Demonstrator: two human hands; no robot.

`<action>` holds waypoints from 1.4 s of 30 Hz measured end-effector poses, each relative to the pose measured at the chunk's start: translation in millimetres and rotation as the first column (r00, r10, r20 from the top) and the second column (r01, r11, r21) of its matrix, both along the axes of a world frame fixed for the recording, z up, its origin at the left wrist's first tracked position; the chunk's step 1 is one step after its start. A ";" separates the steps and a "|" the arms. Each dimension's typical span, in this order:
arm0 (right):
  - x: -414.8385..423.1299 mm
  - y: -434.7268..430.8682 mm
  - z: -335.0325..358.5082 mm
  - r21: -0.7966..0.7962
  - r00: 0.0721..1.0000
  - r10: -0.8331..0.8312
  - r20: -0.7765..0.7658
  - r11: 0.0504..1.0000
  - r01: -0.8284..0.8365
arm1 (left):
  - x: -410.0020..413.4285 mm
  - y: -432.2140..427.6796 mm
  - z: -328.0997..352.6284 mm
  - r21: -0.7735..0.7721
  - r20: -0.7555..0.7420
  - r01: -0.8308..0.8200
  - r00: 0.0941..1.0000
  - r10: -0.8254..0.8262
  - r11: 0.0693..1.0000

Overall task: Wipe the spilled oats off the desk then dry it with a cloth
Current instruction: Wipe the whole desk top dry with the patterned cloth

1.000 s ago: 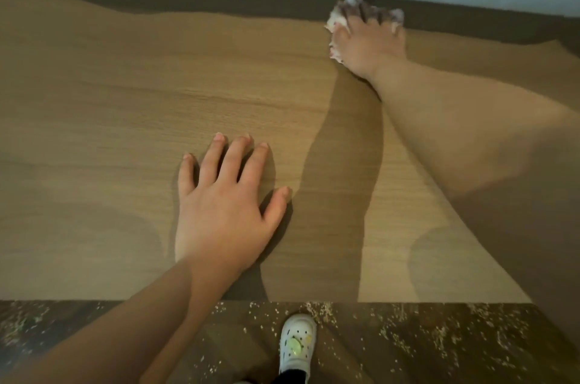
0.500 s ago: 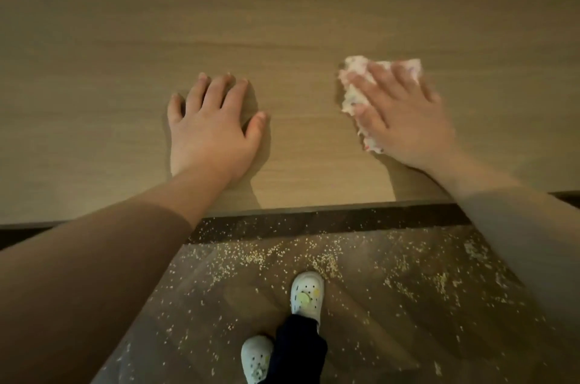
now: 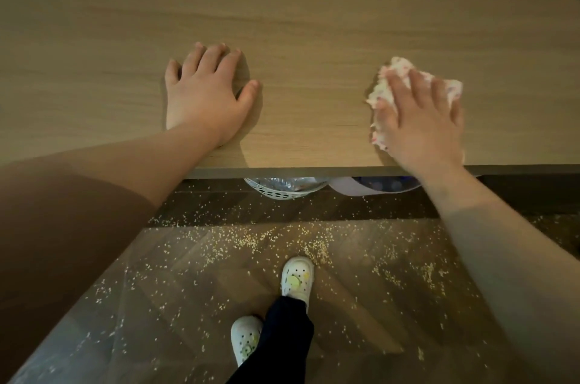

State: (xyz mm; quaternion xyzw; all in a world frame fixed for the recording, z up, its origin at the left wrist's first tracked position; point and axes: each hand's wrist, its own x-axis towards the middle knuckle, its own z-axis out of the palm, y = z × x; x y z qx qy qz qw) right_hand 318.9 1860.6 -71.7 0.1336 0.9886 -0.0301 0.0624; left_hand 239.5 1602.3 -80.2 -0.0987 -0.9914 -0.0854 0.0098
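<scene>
The wooden desk [image 3: 314, 16] fills the upper half of the view. My right hand [image 3: 420, 123] lies flat with straight fingers on a crumpled white cloth with red specks [image 3: 389, 79], pressing it onto the desk near the front edge at the right. My left hand [image 3: 207, 94] rests palm down on the bare wood, left of centre, fingers spread. No oats show on the desk top. Spilled oats [image 3: 244, 239] lie scattered over the dark floor below the front edge.
Under the desk edge, a white perforated basket [image 3: 279, 192] and a pale round container [image 3: 354, 189] peek out. My feet in white clogs [image 3: 296, 280] stand on the oat-strewn floor in front of the desk.
My right hand has drawn the cloth from the far back edge toward the front edge of the desk. My left hand stays flat on the wood. The view has tilted down to the floor.
</scene>
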 end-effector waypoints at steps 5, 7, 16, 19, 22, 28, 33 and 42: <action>-7.1 -31.1 5.2 0.030 0.998 0.048 0.048 0.998 -0.050 | -0.1 0.2 -0.8 0.004 -0.013 0.008 1.000 -0.008 1.000; -4.5 -64.3 5.0 -0.001 0.946 0.323 0.032 0.946 -0.323 | -0.1 -0.2 -0.9 -0.002 -0.014 0.007 1.000 -0.007 1.000; -34.2 49.2 4.1 -0.049 0.998 -0.053 0.029 0.997 0.054 | 2.5 1.8 1.7 -0.075 -0.019 0.025 0.999 -0.026 0.997; -25.0 19.3 7.8 -0.007 0.993 -0.094 0.070 0.995 0.095 | 3.8 3.6 3.9 -0.146 -0.027 0.072 0.997 -0.077 0.987; 3.0 -36.0 5.4 -0.017 0.941 0.336 0.037 0.942 -0.335 | 4.1 4.8 5.1 -0.175 -0.016 0.096 0.995 -0.100 0.980; 6.2 45.4 5.5 0.014 0.977 0.188 0.098 0.982 -0.190 | 3.5 3.1 6.7 -0.111 0.002 0.082 0.997 -0.082 0.990; -0.3 48.3 7.1 -0.025 0.978 -0.186 0.091 0.982 0.189 | 0.1 7.2 8.1 -0.194 -0.072 0.353 0.925 -0.372 0.915; -0.6 64.3 5.8 0.013 0.962 0.239 0.128 0.970 -0.243 | 24.3 106.1 9.0 -0.114 0.164 -0.083 0.981 0.101 0.990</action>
